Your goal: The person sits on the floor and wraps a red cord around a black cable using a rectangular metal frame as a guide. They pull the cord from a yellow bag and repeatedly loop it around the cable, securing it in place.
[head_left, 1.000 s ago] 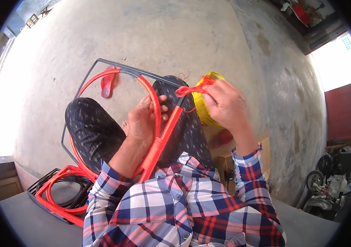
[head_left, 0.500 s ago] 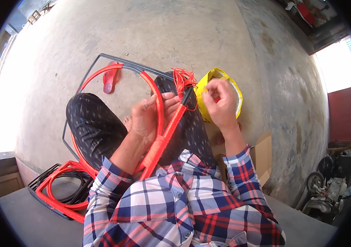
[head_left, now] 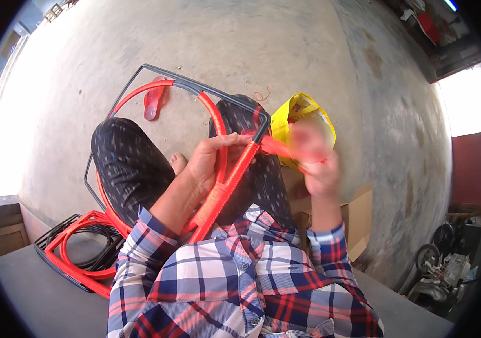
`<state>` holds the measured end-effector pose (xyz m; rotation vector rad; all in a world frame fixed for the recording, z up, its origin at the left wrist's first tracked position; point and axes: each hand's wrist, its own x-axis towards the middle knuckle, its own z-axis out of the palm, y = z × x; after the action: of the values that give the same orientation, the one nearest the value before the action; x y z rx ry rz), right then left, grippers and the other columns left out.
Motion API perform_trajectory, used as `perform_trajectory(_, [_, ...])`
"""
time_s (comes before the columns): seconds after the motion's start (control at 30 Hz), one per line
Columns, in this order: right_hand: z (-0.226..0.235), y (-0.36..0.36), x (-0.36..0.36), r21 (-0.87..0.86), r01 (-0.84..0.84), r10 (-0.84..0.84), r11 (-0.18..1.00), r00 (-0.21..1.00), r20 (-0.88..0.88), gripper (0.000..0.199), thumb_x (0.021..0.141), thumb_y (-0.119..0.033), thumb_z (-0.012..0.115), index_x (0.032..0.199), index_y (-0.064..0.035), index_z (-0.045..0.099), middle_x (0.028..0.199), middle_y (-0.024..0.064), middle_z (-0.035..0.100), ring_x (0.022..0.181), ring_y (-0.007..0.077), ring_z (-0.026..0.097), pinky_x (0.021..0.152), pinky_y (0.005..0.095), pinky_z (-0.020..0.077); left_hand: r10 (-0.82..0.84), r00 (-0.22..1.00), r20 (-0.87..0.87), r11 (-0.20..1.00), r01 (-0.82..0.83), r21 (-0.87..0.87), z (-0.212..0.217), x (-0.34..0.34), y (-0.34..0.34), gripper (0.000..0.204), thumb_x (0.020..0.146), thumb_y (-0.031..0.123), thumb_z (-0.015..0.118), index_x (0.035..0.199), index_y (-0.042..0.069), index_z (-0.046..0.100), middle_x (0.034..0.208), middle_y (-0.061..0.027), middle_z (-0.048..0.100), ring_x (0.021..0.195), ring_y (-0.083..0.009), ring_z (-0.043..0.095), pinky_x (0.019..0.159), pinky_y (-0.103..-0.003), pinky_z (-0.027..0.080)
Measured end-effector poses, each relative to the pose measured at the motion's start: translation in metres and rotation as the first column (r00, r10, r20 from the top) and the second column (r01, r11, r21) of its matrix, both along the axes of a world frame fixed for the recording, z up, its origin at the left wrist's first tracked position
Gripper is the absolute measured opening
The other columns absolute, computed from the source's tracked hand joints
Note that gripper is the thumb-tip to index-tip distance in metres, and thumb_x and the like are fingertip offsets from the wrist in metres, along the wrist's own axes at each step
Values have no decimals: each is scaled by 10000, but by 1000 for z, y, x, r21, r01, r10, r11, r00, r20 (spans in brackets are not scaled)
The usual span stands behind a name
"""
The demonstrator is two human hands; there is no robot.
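A black metal rod frame (head_left: 179, 78) rests over my lap, with parts of its bars and its inner ring (head_left: 218, 121) bound tightly in red cord. My left hand (head_left: 209, 158) is closed around the ring and the wrapped straight bar (head_left: 232, 177), just below the frame's bare black corner. From beside that corner a blurred bundle of red cord (head_left: 274, 146) runs to the right. My right hand (head_left: 324, 174), smeared by motion, grips the cord in front of the yellow bag (head_left: 281, 121). Its fingertips do not show sharply.
On the grey bench (head_left: 20, 276) to my left lies another frame (head_left: 63, 253), black and red. A red slipper (head_left: 152, 104) and a loose scrap of red cord (head_left: 262, 93) are on the concrete floor. An open cardboard box (head_left: 358, 219) stands by my right forearm.
My right hand has moved right and down, drawing the red bundle out from the frame's corner. My left hand has closed round the bars. A cord scrap now shows on the floor.
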<state>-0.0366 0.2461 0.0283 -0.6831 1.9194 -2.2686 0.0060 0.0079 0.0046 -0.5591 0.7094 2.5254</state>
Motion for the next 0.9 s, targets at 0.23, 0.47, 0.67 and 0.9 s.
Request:
perform_trajectory(0.23, [54, 119, 28, -569, 36, 99, 821, 974, 205, 50, 939, -102, 547, 947, -71, 508, 681, -14, 403, 508, 80, 326, 470, 262, 325, -57, 995, -85, 997, 62, 52, -12, 0, -2, 291, 950, 180, 550, 1146, -36, 550, 1034, -236, 670, 815, -274, 686, 706, -365, 585])
perform_trajectory(0.47, [-7, 17, 14, 46, 271, -265, 962, 871, 414, 107, 957, -103, 562, 1036, -44, 605, 715, -9, 486, 538, 68, 432, 458, 215, 351, -87, 991, -99, 994, 93, 54, -11, -2, 0, 275, 924, 100, 567, 1154, -49, 544, 1037, -228, 669, 812, -269, 692, 719, -363, 592])
perform_trajectory(0.67, [3, -29, 34, -55, 29, 1, 998, 882, 471, 82, 942, -36, 565, 978, -73, 502, 747, -31, 478, 590, 23, 419, 517, 192, 347, -98, 988, -120, 992, 106, 63, -9, -1, 0, 286, 935, 95, 571, 1181, -50, 561, 1077, -192, 666, 894, -252, 698, 807, -373, 601])
perform_trajectory(0.9, [-5, -16, 56, -23, -129, 123, 991, 858, 499, 98, 872, -1, 587, 903, -63, 516, 753, -28, 483, 613, 35, 434, 540, 198, 366, 161, 978, -133, 963, -127, 237, -21, 2, 6, 347, 914, 30, 617, 1247, -47, 562, 1131, -151, 661, 1082, -243, 661, 981, -381, 547])
